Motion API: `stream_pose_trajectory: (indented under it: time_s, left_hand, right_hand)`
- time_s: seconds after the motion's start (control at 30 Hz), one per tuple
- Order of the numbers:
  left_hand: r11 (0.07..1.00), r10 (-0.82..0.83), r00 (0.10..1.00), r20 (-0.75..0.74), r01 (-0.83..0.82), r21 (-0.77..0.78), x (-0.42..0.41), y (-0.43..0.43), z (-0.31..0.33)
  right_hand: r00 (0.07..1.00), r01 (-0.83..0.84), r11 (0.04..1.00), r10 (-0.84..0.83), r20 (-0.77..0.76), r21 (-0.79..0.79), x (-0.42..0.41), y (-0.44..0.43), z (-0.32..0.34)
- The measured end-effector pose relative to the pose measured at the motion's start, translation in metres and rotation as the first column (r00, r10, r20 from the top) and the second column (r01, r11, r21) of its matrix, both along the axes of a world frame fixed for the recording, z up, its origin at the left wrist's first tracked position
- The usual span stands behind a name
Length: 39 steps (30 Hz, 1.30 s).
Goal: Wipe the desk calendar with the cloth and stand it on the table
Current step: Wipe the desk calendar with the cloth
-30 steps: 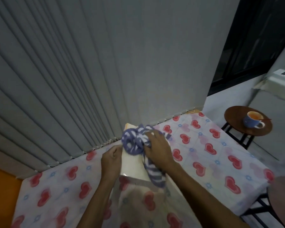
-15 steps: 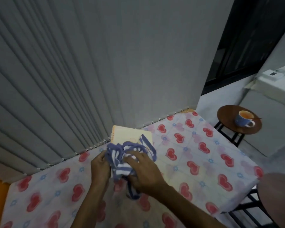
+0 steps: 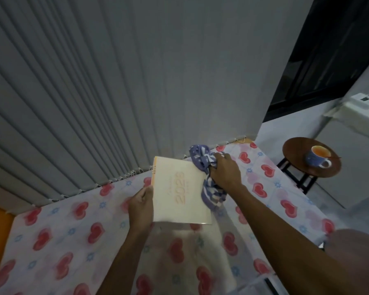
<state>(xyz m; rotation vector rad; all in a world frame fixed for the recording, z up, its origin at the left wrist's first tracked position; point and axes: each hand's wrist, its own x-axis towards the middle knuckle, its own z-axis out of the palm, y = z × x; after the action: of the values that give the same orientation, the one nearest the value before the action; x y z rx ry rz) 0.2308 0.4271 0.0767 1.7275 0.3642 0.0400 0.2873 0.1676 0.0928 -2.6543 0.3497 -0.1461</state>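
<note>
The cream desk calendar (image 3: 179, 194), with a pale gold year number on its cover and a spiral binding at its far left edge, is held tilted above the table (image 3: 58, 233). My left hand (image 3: 141, 206) grips its left edge. My right hand (image 3: 225, 172) is closed around a bunched blue-and-white striped cloth (image 3: 202, 161), pressed against the calendar's far right corner. A loose end of the cloth hangs down along the calendar's right edge.
The table wears a white cover with red hearts and stands against grey vertical blinds (image 3: 115, 81). To the right, a small round wooden stool (image 3: 296, 167) carries a blue cup (image 3: 316, 159) of tea. A white appliance (image 3: 362, 116) stands behind it.
My right hand swept the cloth from the calendar's middle up to its far right corner, uncovering the cover. The left hand still holds the left edge. The camera view shifted.
</note>
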Motion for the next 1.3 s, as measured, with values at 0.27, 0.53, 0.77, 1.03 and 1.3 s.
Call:
stream_pose_trajectory:
  time_s: [0.27, 0.53, 0.77, 1.03, 1.3]
  left_hand:
    - [0.999, 0.054, 0.998, -0.024, -0.054, 0.002, -0.026, -0.041, -0.007]
    - [0.993, 0.089, 0.995, -0.034, -0.091, -0.078, -0.044, -0.092, -0.009]
    - [0.995, -0.083, 0.995, 0.046, 0.08, 0.056, -0.05, -0.154, -0.015]
    - [0.674, -0.481, 0.867, 0.132, 0.268, 0.689, -0.031, -0.128, -0.003]
    - [0.489, -0.525, 0.847, 0.078, 0.226, 0.842, -0.013, -0.044, -0.002]
  right_hand:
    - [0.999, -0.021, 1.0, 0.022, 0.033, -0.02, -0.025, -0.055, 0.013]
    - [1.0, -0.019, 1.0, 0.019, -0.025, 0.009, -0.076, -0.116, 0.001]
    - [0.997, 0.016, 1.0, -0.015, -0.078, 0.017, -0.134, -0.177, -0.016]
    - [0.992, 0.037, 0.999, -0.034, -0.121, 0.019, -0.18, -0.211, -0.035]
    - [0.988, -0.034, 0.999, 0.039, -0.151, 0.035, -0.18, -0.188, -0.05]
